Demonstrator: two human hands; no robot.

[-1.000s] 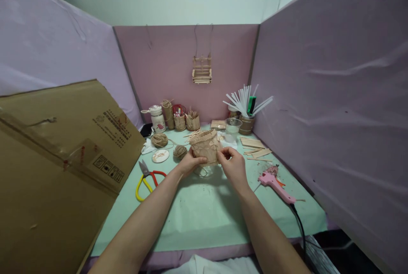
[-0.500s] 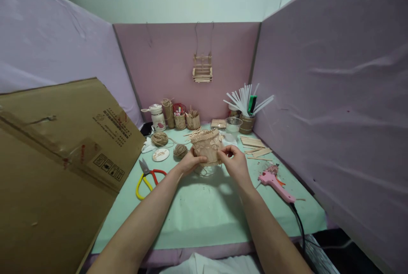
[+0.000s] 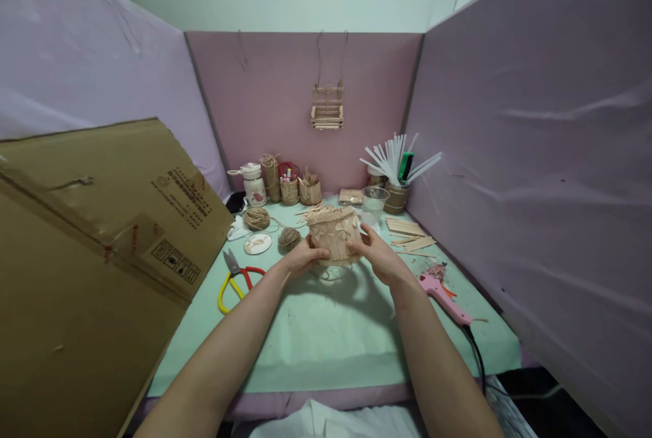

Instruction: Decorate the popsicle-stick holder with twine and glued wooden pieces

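Observation:
Between my hands is a small light-wood pot (image 3: pixel 333 234) with a braided rim and bow-like decorations on its side, held a little above the table. My left hand (image 3: pixel 304 257) grips its left side, thumb across the front. On the right side my right hand (image 3: pixel 374 253) closes round it, thumb on the front and fingers behind. Just below the pot, a clear round thing (image 3: pixel 331 274) is partly hidden. A ball of twine (image 3: pixel 289 239) lies close to my left hand.
Scissors (image 3: pixel 237 278) lie left, a pink glue gun (image 3: pixel 444 297) with its cord right. Wooden sticks (image 3: pixel 407 231), a plastic cup (image 3: pixel 374 200) and a pot of white glue sticks (image 3: pixel 397 193) stand behind. A large cardboard box (image 3: pixel 102 254) fills the left side.
My right hand has shifted from a fingertip pinch at the pot's edge to a fuller grip on its right side. The pot has turned slightly, and the view has moved a little.

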